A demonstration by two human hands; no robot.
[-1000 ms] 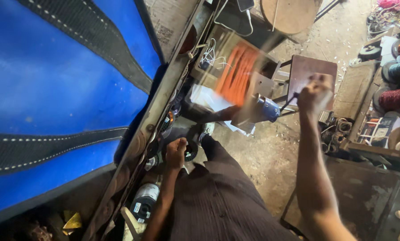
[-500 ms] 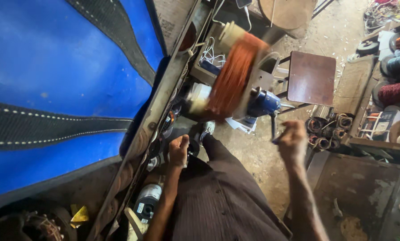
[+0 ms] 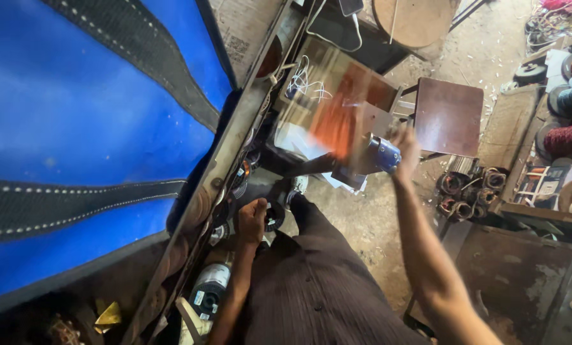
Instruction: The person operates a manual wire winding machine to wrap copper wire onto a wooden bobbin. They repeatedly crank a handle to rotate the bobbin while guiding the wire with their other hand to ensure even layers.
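My right hand (image 3: 406, 148) is raised at about one o'clock from my body, at the blue handle (image 3: 384, 153) of the winding machine (image 3: 337, 137). I think the fingers are wrapped around the handle, but the blur hides them, so I cannot tell for sure. The orange copper coil (image 3: 334, 122) on the machine is smeared by motion, which suggests that it is spinning; a crank grip at this height would let my arm turn it freely.

My left hand (image 3: 252, 220) is low, at about eleven o'clock, closed in a fist just beside a small dark round part (image 3: 274, 216). Whether it really grips this part, I cannot tell. It seems to rest there to steady me against the bench (image 3: 225, 160).

The bench is a long, dirty metal edge running from six to twelve o'clock, with a blue tarpaulin (image 3: 75, 108) and black straps to its left. The floor (image 3: 369, 217) is dusty concrete. A brown square stool (image 3: 449, 116) stands at two o'clock, and old wound copper coils (image 3: 461, 191) lie at three o'clock.
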